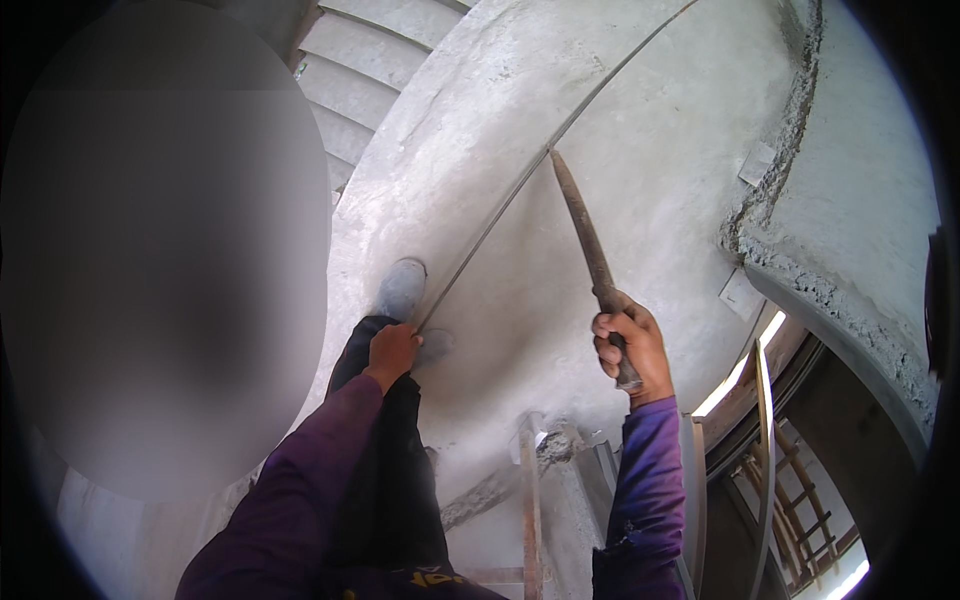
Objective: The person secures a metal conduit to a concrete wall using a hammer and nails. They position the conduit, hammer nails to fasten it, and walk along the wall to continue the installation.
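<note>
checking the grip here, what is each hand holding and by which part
The right hand grips a rusty pointed rod at its lower end, tip up. The left hand pinches the lower end of a thin strip lying along the concrete.

No packages, labels, signs, apparently.

The single head view looked steeply down from above the person's own arms, close to both grips. The left hand (392, 350) sat low and left of centre, the right hand (630, 345) beside it to the right. Beyond the grips the curved concrete surface (640, 170) filled the upper frame.
</note>
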The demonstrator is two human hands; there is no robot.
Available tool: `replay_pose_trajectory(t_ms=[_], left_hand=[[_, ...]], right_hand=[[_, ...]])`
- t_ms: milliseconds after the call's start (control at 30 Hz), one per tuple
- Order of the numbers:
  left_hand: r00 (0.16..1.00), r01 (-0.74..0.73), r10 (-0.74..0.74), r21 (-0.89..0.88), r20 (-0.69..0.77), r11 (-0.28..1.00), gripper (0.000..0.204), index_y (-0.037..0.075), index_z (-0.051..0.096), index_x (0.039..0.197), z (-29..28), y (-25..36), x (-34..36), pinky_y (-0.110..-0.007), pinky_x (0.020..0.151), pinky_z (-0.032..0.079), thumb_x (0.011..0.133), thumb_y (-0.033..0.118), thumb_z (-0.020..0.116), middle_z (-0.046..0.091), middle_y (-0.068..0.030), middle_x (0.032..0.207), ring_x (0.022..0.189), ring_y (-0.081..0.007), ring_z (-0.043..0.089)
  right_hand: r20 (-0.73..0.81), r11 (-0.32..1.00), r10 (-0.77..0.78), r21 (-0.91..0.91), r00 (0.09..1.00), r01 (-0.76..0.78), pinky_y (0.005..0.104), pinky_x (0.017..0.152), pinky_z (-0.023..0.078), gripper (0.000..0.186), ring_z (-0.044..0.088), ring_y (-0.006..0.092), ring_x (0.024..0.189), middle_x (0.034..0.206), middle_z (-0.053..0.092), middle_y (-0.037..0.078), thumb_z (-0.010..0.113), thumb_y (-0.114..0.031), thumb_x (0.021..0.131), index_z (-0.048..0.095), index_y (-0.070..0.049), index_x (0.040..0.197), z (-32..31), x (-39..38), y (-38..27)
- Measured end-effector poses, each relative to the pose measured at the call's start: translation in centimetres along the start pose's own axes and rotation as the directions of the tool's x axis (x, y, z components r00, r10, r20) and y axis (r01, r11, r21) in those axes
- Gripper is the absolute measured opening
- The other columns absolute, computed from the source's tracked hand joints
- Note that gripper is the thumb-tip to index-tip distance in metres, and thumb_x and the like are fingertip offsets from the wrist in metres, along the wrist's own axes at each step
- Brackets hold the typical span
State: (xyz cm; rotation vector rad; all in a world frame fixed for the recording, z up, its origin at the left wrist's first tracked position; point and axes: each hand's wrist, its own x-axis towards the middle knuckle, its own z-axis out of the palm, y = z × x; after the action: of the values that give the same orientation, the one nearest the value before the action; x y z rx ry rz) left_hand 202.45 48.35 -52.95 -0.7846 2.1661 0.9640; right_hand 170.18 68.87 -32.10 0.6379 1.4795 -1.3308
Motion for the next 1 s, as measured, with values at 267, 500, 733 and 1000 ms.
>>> replay_pose_trajectory(t_ms=[267, 500, 733, 1000], left_hand=[[0.994, -0.1, 0.098, -0.057, -0.043, 0.993, 0.022, 0.008, 0.072, 0.09, 0.8, 3.5, 1.3, -0.053, 0.079, 0.056, 0.096, 0.029, 0.07, 0.073, -0.0169, 0.085, 0.089, -0.0397, 0.072], [0.999, -0.039, 0.039, -0.087, 0.003, 0.995, 0.022, 0.008, 0.071, 0.088, 0.9, 5.1, 1.2, -0.053, 0.079, 0.056, 0.096, 0.028, 0.069, 0.073, -0.0166, 0.085, 0.088, -0.0402, 0.072], [0.984, -0.176, 0.17, -0.222, -0.048, 0.959, 0.027, 0.006, 0.069, 0.083, -1.0, 2.8, 3.7, -0.052, 0.076, 0.053, 0.096, 0.029, 0.069, 0.071, -0.0173, 0.082, 0.086, -0.0414, 0.07], [0.99, -0.131, 0.137, -0.474, -0.023, 0.871, 0.03, 0.003, 0.07, 0.087, -3.7, 11.0, 7.3, -0.043, 0.069, 0.053, 0.099, 0.031, 0.066, 0.07, -0.0125, 0.076, 0.074, -0.0273, 0.071]], right_hand=[[-0.041, 0.983, -0.001, 0.185, 0.999, 0.009, 0.0199, 0.032, 0.038, 0.051, 0.048, 0.006, 0.045, 0.081, 0.053, 0.007, 0.052, -0.005, 0.096, 0.048, 0.008, 0.145, -2.6, -2.0, -3.9], [0.024, 0.981, 0.053, 0.187, 0.998, -0.057, 0.0222, 0.03, 0.041, 0.047, 0.049, 0.0079, 0.042, 0.078, 0.055, 0.005, 0.055, -0.01, 0.096, 0.051, 0.009, 0.138, -5.0, -2.8, -6.8], [-0.089, 0.983, 0.142, -0.108, 0.986, -0.151, 0.024, 0.03, 0.041, 0.045, 0.052, 0.0096, 0.041, 0.074, 0.057, 0.006, 0.056, -0.008, 0.094, 0.053, 0.008, 0.136, -4.7, -3.6, -4.0], [0.006, 0.968, 0.127, 0.219, 0.992, -0.125, 0.0277, 0.035, 0.04, 0.055, 0.052, 0.0129, 0.044, 0.078, 0.056, 0.006, 0.059, -0.01, 0.092, 0.047, 0.005, 0.143, 1.3, -8.5, 4.5]])
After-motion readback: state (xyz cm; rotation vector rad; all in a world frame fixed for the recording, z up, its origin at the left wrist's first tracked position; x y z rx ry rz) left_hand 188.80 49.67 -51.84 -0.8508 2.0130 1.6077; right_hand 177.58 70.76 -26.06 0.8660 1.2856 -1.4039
